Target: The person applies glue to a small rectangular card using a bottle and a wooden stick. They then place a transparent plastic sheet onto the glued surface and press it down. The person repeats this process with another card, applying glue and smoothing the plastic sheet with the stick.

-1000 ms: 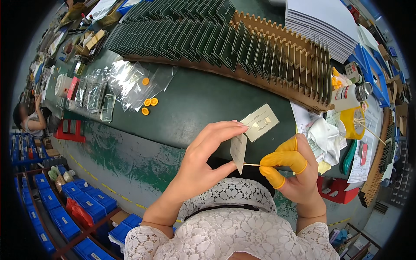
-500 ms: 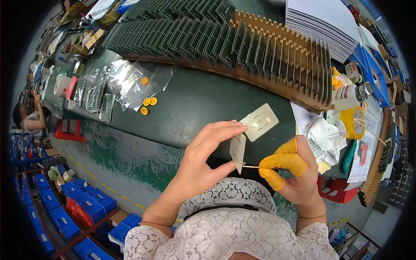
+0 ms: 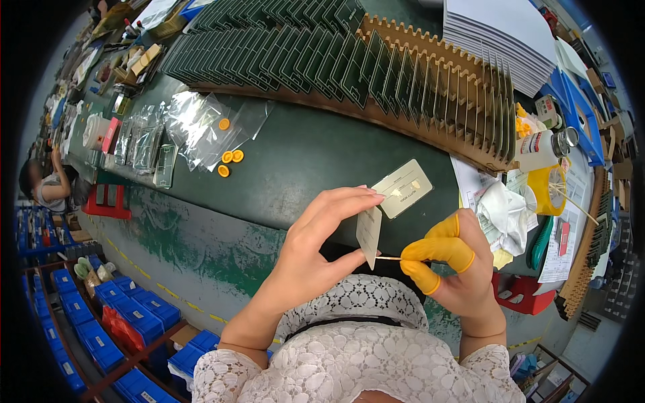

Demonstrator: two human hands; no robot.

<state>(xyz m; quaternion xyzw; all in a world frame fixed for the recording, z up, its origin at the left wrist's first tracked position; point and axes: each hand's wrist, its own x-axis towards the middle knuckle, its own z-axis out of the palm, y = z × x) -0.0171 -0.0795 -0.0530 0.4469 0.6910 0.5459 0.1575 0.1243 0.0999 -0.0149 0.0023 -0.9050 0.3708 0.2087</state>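
My left hand (image 3: 322,238) grips a small pale card-like plate (image 3: 368,235) by its edges, thumb below and fingers above, so that it stands on edge near the table's front. In my right hand (image 3: 453,265), yellow finger cots cover the thumb and some fingers. These are pinched on a thin wooden stick (image 3: 390,258), whose tip meets the plate's lower edge; the plate hides whether it goes further. A second pale plate (image 3: 404,188) with rounded corners lies flat on the green table (image 3: 289,148), just beyond my left fingertips.
Slotted brown racks (image 3: 430,141) hold many upright dark green plates across the back. At right are a white cloth (image 3: 504,215), a bottle (image 3: 537,151), a yellow cup (image 3: 545,191) of sticks and a green cutter (image 3: 541,245). Yellow finger cots (image 3: 232,158) and clear bags (image 3: 201,127) lie left.
Both hands stay almost where they were, with the stick still at the plate's lower edge. At the far left, the other person's raised arm has shifted slightly.
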